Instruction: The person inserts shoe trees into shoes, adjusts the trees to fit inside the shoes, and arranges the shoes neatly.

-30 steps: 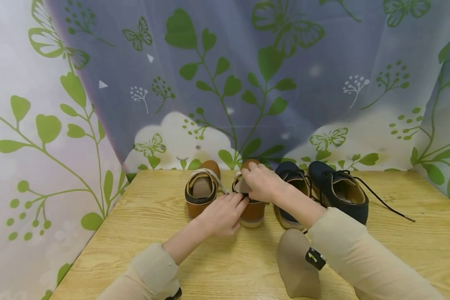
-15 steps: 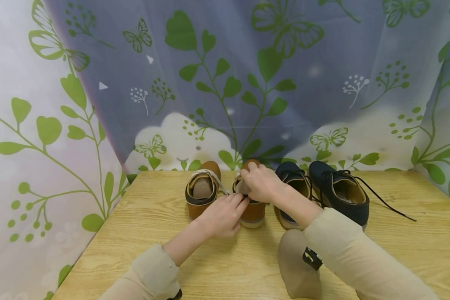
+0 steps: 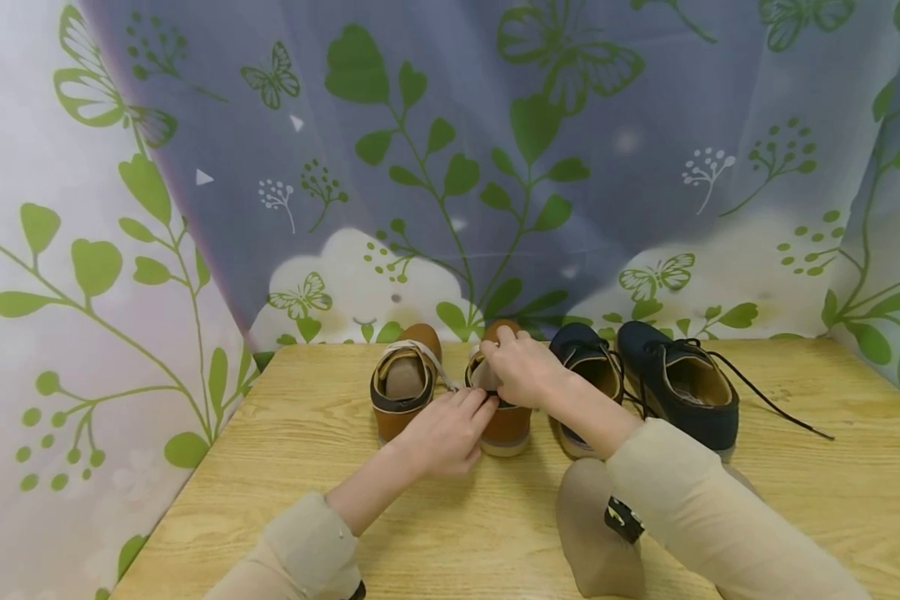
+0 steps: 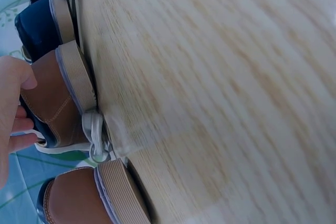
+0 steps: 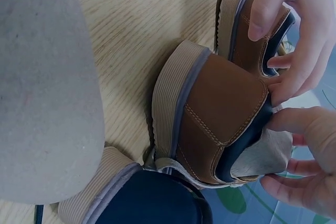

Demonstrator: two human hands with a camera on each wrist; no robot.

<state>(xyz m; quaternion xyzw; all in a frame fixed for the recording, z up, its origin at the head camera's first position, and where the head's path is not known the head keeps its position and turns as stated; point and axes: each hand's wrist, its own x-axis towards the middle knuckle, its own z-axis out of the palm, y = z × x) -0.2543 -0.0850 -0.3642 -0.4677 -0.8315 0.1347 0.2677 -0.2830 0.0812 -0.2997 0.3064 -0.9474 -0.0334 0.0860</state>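
Both hands are at the heel end of a brown lace-up shoe (image 3: 506,431), the second from the left. My left hand (image 3: 446,429) grips its dark padded heel collar (image 5: 247,137), with fingertips over the edge. From the right, my right hand (image 3: 523,362) reaches across the opening. Its thumb and fingers pinch a soft grey-beige insert (image 5: 269,153) that sits in the shoe's opening. Part of the insert is hidden inside. To the left stands the matching brown shoe (image 3: 392,423), with a beige insole (image 3: 405,377) showing inside it.
Two navy lace-up shoes (image 3: 708,423) stand to the right, one lace trailing over the wooden tabletop (image 3: 270,467). A beige, rounded foot-shaped piece (image 3: 598,542) lies in front, partly under the right sleeve. Patterned cloth (image 3: 420,275) hangs close behind the toes.
The right forearm and sleeve have shifted slightly left. Both hands stay at the same brown shoe, and the shoes have not visibly moved.
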